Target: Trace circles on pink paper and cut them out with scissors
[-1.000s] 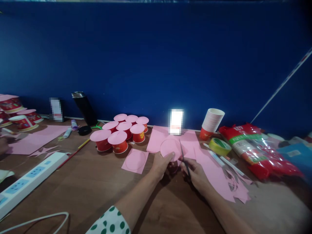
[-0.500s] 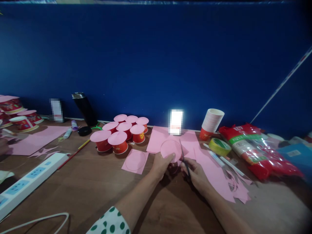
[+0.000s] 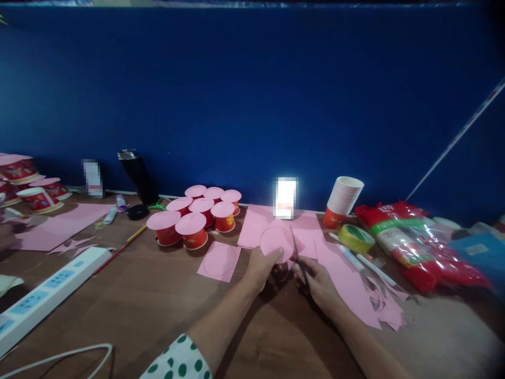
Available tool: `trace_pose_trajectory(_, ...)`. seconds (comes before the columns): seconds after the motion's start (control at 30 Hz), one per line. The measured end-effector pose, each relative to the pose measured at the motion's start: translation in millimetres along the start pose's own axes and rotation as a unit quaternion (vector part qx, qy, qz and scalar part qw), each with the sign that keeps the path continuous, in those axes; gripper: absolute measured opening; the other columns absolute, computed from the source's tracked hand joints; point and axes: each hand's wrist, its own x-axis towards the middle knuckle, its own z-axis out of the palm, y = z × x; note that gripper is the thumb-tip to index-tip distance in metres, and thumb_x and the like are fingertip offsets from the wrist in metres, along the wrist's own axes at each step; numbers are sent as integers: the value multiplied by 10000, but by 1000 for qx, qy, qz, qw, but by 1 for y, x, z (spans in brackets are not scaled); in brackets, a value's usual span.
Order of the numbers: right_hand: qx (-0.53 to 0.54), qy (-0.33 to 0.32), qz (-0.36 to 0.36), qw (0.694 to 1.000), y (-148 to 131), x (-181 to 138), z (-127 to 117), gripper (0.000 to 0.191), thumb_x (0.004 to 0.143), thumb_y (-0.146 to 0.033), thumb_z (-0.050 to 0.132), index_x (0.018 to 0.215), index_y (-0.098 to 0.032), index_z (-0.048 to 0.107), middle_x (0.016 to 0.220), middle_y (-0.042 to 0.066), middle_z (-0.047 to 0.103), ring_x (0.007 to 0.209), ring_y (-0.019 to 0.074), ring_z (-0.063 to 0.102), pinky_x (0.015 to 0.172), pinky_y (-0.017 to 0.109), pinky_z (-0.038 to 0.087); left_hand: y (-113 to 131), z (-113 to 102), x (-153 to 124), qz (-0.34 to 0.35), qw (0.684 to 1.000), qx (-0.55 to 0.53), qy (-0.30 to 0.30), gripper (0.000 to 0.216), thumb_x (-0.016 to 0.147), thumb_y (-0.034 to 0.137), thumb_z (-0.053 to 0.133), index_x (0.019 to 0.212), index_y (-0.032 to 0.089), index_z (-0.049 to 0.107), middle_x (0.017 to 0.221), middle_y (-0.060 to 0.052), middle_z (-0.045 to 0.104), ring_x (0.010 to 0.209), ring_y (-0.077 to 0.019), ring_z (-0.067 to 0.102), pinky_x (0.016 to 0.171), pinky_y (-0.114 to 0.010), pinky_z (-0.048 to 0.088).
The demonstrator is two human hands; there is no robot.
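Note:
Pinched between the thumb and fingers of my left hand [image 3: 261,269] is a pink paper circle [image 3: 274,241], held up over the brown table. My right hand [image 3: 319,281] is closed round a pair of dark scissors [image 3: 302,267]. Their blades point upward at the right edge of the circle; whether they touch the paper I cannot tell. Behind the circle lies a larger pink sheet [image 3: 252,226]. To the left of my hands a small pink square [image 3: 218,261] bears a drawn circle.
Several red paper cups [image 3: 169,235] with pink discs stand left of centre. On the right are stacked cups [image 3: 344,197], yellow-green tape [image 3: 356,238], pink scraps [image 3: 384,302] and a red plastic pack [image 3: 420,242]. A power strip [image 3: 55,287] and black flask [image 3: 138,176] are left; another person's hand [image 3: 5,236] shows far left.

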Motion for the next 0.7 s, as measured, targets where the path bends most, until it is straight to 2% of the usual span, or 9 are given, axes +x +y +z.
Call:
trace_pose_trajectory(0.57, 0, 2, 4, 1000, 1, 0, 0, 493, 716, -507, 674, 1062, -159, 627, 535, -58, 446, 446, 89, 409, 397, 203, 312, -5, -1, 2, 12, 1000, -10, -1, 245, 645, 292, 722, 765, 86, 664, 580, -35, 635, 446, -102, 510, 420, -209, 414)
trace_pose_trajectory(0.7, -2, 5, 8, 1000, 0, -1, 0, 493, 712, -505, 676, 1066, -165, 628, 537, -55, 455, 451, 96, 423, 402, 206, 321, -3, 0, 1, 14, 1000, -4, -4, 237, 658, 309, 715, 731, 92, 653, 523, -16, 600, 414, -95, 485, 398, -207, 400)
